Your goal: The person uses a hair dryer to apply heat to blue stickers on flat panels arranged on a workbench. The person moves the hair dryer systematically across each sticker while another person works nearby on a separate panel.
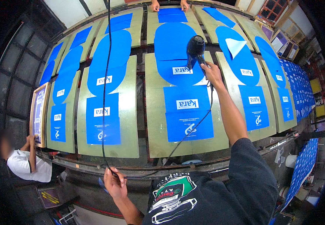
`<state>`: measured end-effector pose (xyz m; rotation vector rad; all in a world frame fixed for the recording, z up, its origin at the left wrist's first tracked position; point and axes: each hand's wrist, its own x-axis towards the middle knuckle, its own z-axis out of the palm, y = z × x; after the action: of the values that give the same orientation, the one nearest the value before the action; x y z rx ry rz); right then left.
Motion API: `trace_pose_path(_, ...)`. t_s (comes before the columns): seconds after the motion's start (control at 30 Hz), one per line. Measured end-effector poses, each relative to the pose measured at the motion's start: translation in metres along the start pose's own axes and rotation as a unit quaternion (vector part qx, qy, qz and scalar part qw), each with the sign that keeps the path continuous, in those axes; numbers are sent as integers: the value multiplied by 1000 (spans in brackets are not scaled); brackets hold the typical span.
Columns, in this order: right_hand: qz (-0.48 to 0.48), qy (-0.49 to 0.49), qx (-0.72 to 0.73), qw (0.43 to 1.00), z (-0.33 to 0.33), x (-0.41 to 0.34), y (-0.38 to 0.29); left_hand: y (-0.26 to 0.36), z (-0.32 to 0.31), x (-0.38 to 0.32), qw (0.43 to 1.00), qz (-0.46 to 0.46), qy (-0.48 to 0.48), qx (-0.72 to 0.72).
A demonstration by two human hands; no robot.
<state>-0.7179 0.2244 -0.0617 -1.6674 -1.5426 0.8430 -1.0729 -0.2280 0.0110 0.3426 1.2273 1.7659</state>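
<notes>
My right hand (212, 73) grips the handle of a black hair dryer (195, 46), held over a large blue oval fabric piece (169, 42) with white printing. Its black power cord (190, 130) sags from the handle to my left hand (116, 182), whose fingers are closed around the cord below the boards' near edge. From there the cord rises past the top of the view. Nearer me on the same board (154, 135) lies a printed blue rectangular piece (189, 123). On the right, another blue oval (237, 62) has a pale folded flap (235, 46) on it.
Similar boards with blue pieces stand on both sides. At the left, a person in a white shirt (29, 166) holds a wood-framed printing screen (38, 115). Another person's hands (169, 5) touch a blue piece at the far edge. A metal rail (140, 168) runs along the near side.
</notes>
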Motion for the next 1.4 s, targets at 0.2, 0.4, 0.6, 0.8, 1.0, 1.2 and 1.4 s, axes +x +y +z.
trace_pose_path(0.2, 28, -14, 16, 999, -15, -12, 17, -3, 2, 3, 1000, -10, -10, -13)
trace_pose_path(0.4, -10, 8, 26, 1000, 4, 19, 12, -2, -2, 3, 1000, 0, -23, -6)
trace_pose_path(0.6, -36, -30, 74, 996, 49, 7, -23, 4, -9, -5, 1000, 25, 11, -3)
trace_pose_path(0.8, -23, -84, 67, 994, 46, -57, -30, 2, -16, -10, 999, 44, 15, -5)
trace_pose_path(1.0, 37, -108, 91, 989, -5, -169, -31, -10, -31, -15, 999, 36, 4, -36)
trace_pose_path(1.2, 47, -133, 93, 986, 3, -214, -40, -8, -25, 0, 996, 21, -74, -54)
trace_pose_path(1.4, 43, -120, 66, 990, 0, -235, -29, -5, -28, -1, 996, 35, -85, -3)
